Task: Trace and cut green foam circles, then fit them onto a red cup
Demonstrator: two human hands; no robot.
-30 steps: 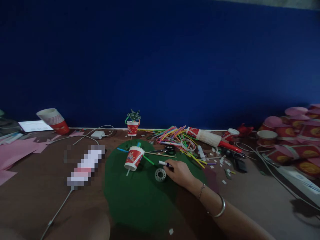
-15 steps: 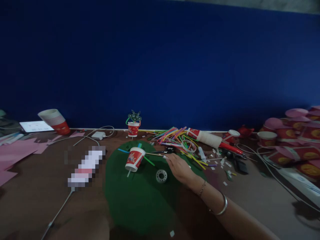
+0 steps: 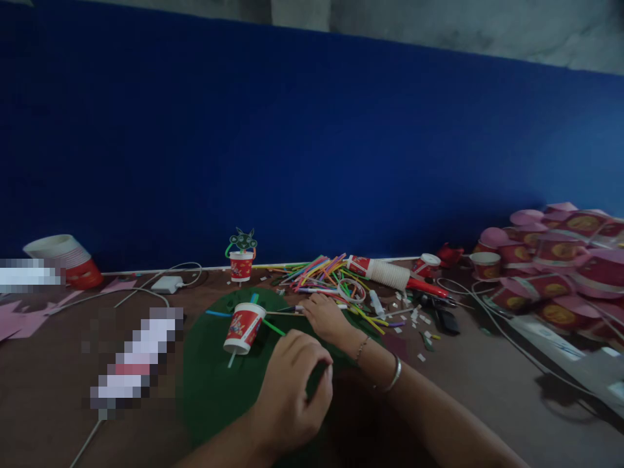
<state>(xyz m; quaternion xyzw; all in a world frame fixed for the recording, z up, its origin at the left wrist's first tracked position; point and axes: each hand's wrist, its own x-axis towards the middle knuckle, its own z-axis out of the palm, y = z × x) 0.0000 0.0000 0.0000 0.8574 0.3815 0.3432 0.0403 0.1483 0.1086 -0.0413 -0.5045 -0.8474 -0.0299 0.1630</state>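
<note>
Blue wall behind, the far cup looks finished, the near cup straws only; left hand loosely curled, right hand bent, grips unclear.

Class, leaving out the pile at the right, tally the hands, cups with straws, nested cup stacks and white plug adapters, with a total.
Hands: 2 (left hand, right hand)
Cups with straws: 2 (front cup, back cup)
Nested cup stacks: 2 (leaning stack, lying stack)
White plug adapter: 1
Total: 7
</note>
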